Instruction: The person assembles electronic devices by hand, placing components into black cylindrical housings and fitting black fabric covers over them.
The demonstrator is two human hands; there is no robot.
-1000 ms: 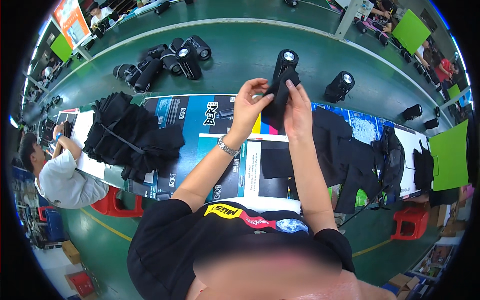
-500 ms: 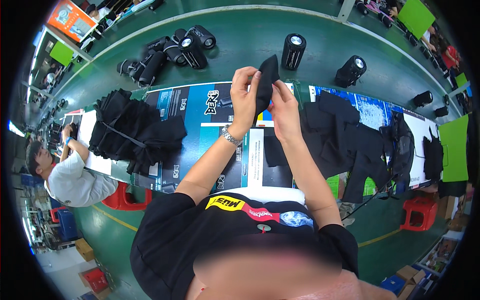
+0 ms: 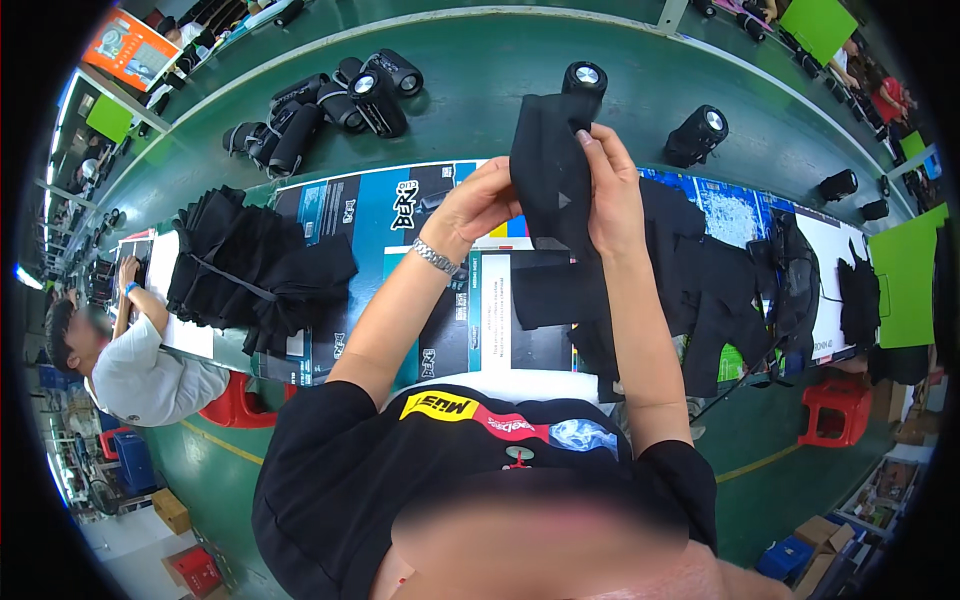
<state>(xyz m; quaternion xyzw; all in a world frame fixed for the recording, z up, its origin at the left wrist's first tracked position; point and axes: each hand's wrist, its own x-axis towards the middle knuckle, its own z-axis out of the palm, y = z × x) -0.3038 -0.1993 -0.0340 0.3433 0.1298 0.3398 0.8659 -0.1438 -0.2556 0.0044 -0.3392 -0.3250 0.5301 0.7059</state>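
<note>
Above the table, between my two hands, a black fabric piece (image 3: 543,165) hangs upright with its broad face toward me and a small grey triangle near its lower part. My left hand (image 3: 484,203) pinches its left edge, some fingertips hidden behind the cloth. My right hand (image 3: 614,195) grips the right edge, thumb on the front. Just below lie flat black fabric pieces (image 3: 560,295). A heap of similar black cloth (image 3: 690,275) spreads to the right. To the left stands a thick bundle of black fabric pieces (image 3: 235,275) with a strap-like strip across it.
Beyond the table, several black cylindrical speakers (image 3: 375,105) cluster at the left; one speaker (image 3: 584,78) is partly behind the cloth, another (image 3: 697,135) farther right. Printed sheets (image 3: 385,235) cover the tabletop. A co-worker (image 3: 150,370) sits at the left. Red stools (image 3: 836,412) stand below.
The fabric piece has turned from a narrow, edge-on shape to a broad face. My right hand has moved right and up, and my left hand slightly down. The whole view has shifted a little.
</note>
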